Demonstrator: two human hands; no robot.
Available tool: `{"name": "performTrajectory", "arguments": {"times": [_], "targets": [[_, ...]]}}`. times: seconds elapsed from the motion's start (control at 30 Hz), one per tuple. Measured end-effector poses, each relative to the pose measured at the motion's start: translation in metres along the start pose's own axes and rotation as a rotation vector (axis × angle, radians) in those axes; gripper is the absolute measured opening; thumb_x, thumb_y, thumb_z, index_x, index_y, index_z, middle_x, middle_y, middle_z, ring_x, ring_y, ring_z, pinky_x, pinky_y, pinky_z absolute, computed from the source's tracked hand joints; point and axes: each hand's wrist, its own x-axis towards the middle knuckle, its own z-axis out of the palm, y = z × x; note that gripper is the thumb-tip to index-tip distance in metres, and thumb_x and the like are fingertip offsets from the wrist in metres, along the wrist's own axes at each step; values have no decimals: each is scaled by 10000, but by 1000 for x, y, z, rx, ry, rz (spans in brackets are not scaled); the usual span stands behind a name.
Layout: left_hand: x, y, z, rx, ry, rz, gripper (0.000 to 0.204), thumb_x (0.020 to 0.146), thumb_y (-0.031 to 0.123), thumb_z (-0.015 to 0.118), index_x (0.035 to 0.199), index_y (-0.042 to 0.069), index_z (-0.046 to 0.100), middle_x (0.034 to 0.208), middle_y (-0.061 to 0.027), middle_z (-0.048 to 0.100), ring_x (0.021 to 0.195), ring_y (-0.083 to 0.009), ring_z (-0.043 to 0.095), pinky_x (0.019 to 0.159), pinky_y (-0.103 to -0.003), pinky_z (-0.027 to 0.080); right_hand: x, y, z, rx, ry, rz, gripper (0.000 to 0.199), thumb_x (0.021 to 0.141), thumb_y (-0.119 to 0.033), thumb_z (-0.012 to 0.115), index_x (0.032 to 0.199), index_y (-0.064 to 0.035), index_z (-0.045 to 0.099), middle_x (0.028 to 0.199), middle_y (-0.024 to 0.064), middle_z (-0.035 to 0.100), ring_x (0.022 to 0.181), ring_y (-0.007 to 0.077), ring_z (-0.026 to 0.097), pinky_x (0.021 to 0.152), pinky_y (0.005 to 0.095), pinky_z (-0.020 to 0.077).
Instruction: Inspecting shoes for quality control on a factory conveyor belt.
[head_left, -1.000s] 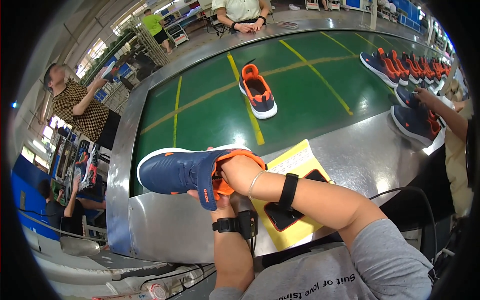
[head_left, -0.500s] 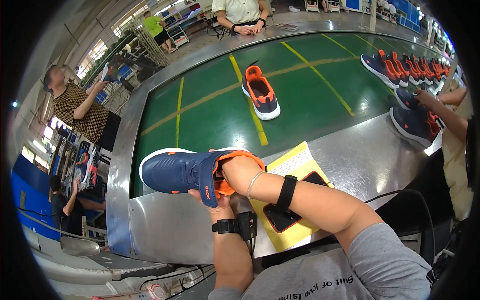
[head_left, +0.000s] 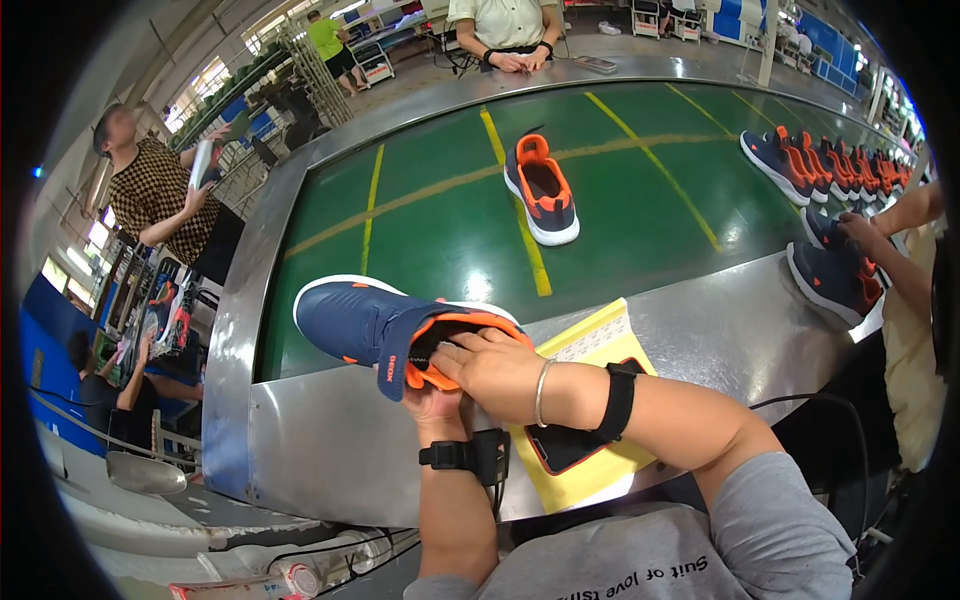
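A navy sneaker (head_left: 345,318) with an orange lining, white sole and a strap across its top is tilted over the near edge of the green belt, toe to the left. My left hand (head_left: 432,402) grips it from below, mostly hidden under the strap and heel. At the collar, my right hand (head_left: 500,375) reaches into the opening with its fingers apart; the fingertips are partly hidden inside. A second navy and orange sneaker (head_left: 541,190) stands on the belt beyond, heel toward me.
A phone (head_left: 560,447) lies on yellow paper (head_left: 590,480) under my right forearm, on the metal table edge (head_left: 320,440). At right, a co-worker's hand (head_left: 858,232) touches sneakers near a long row of sneakers (head_left: 775,165). Another person (head_left: 505,40) sits across the belt.
My right hand has drawn back out of the sneaker, from deep inside to its collar. The sneaker's toe has risen slightly. The whole view has shifted a little.
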Motion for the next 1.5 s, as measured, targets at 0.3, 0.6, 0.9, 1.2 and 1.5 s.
{"name": "performTrajectory", "arguments": {"times": [0.3, 0.6, 0.9, 1.2, 1.5], "targets": [[0, 10, -28, 17, -120, 51, 643, 761, 545, 512, 1176, 53, 502, 1205, -118, 504, 1137, -290, 453, 980, -438, 355, -8, 3, -5, -415, 30, -260, 316, 651, -119, 555, 889, 89, 538, 751, 153, 577, 862, 264, 568, 961, 345, 334], [9, 19, -30, 76, -28, -178, 724, 810, 558, 471, 1268, 11, 350, 1250, -143, 414, 1177, -274, 379, 1008, -426, 274, 32, 55, -31, -487, 62, -78, 111, 662, -90, 562, 765, -51, 547, 588, 86, 549, 677, 260, 570, 891, 406, 354], [5, 6, -34, 727, 43, -342, 428, 770, 27, 634, 1159, -11, 459, 1093, -101, 517, 993, -160, 512, 862, -276, 436, 23, 150, 1, -540, 84, 428, 468, 652, -17, 616, 1101, -1, 483, 1200, 186, 404, 1095, 333, 431, 916, 401, 391], [5, 18, -20, 1227, -334, -434, 676, 537, 101, 767, 1158, 42, 508, 1147, -77, 507, 1099, -191, 430, 946, -309, 294, -14, 89, -31, -168, 171, 163, 98, 741, -125, 592, 806, -55, 613, 802, 92, 567, 827, 270, 528, 733, 368, 405], [-2, 22, -16, 1093, -234, -513, 519, 623, 123, 738, 1096, 26, 551, 1023, -42, 525, 965, -131, 438, 875, -266, 333, -42, 50, -13, -7, 102, 113, 188, 754, -217, 615, 854, -58, 615, 829, 85, 571, 830, 259, 518, 763, 347, 392]]}}
